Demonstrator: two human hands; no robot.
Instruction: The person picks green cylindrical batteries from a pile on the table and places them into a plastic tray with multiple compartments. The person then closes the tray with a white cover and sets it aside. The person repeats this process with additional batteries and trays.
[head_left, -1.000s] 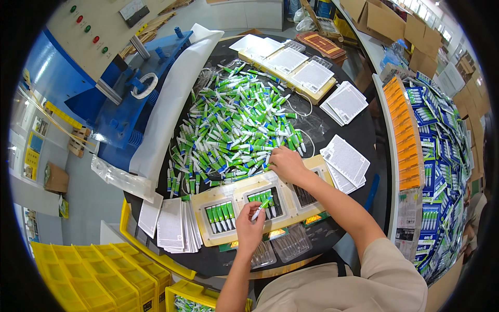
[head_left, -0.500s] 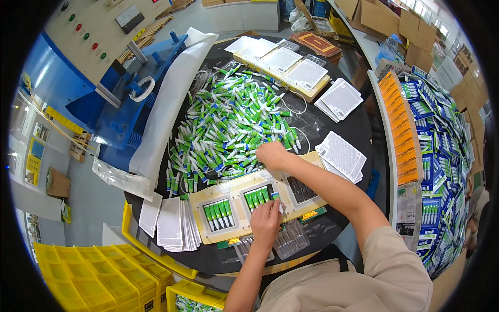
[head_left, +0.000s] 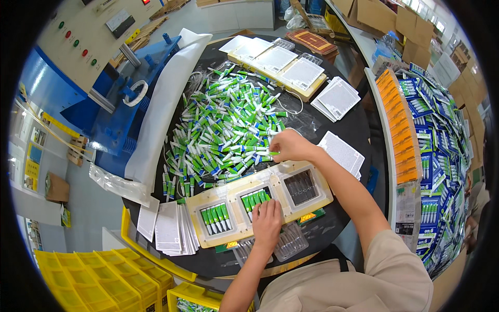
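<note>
A yellowish tray with three framed recesses [head_left: 237, 223] lies on the near side of the round black table. Green-and-white glue tubes [head_left: 216, 217] fill its left recess side by side, and more tubes [head_left: 254, 199] lie in the middle one. Over that middle recess rests my left hand [head_left: 267, 221], its fingers closed together on a tube at the right of the row, mostly hidden. My right hand [head_left: 292, 145] pinches a glue tube [head_left: 274, 153] at the right edge of a big loose heap of tubes [head_left: 223, 125]. In the right recess sits a clear plastic blister [head_left: 300, 186] without tubes.
White printed cards are stacked at left [head_left: 174, 229] and right [head_left: 340, 153]. A second tray [head_left: 280, 70] with cards stands at the back. Clear blisters [head_left: 291, 242] lie at the near edge. Yellow crates [head_left: 93, 281] stand lower left; packed glue cards [head_left: 434, 171] pile up at right.
The tube in my left hand has gone down into the middle recess. My right hand has moved right and slightly up from the heap, now with a tube showing at its fingertips.
</note>
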